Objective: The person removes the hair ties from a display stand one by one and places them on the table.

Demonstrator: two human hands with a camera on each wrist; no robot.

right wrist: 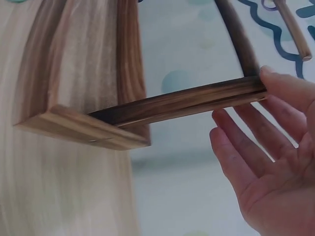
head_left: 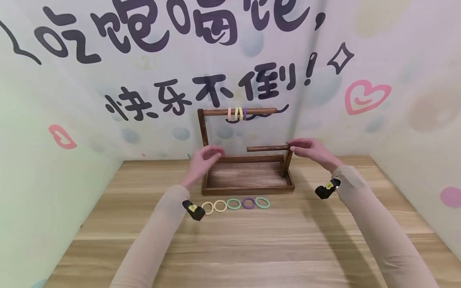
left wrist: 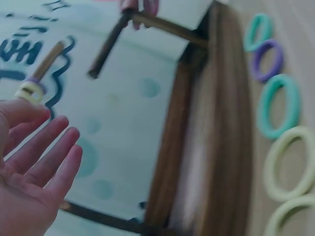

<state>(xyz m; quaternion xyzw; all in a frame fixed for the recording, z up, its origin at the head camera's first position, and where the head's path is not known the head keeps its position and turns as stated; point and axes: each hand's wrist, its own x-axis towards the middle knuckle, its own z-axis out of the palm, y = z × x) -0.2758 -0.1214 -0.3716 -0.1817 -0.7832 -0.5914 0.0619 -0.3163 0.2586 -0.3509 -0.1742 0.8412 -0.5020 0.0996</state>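
A dark wooden rack (head_left: 248, 191) with a tray base stands against the back wall. My right hand (head_left: 313, 151) holds the top corner of its short right post (right wrist: 182, 102), thumb on the upper end and fingers spread close behind. From that corner a short bar (head_left: 264, 148) points left. My left hand (head_left: 205, 162) is held with loosely extended fingers beside the tall left post (head_left: 203, 130), with nothing in it. On the long upper bar (head_left: 261, 111) hang a pink ring (head_left: 229, 115), two pale yellow rings (head_left: 236, 114) and a purple ring (head_left: 245, 114).
In front of the tray, a row of rings lies on the wooden table (head_left: 230, 244): two pale yellow rings (head_left: 220, 211), a green ring (head_left: 233, 209), a purple ring (head_left: 248, 208) and another green ring (head_left: 262, 208). Printed walls (head_left: 162, 140) enclose the back and sides.
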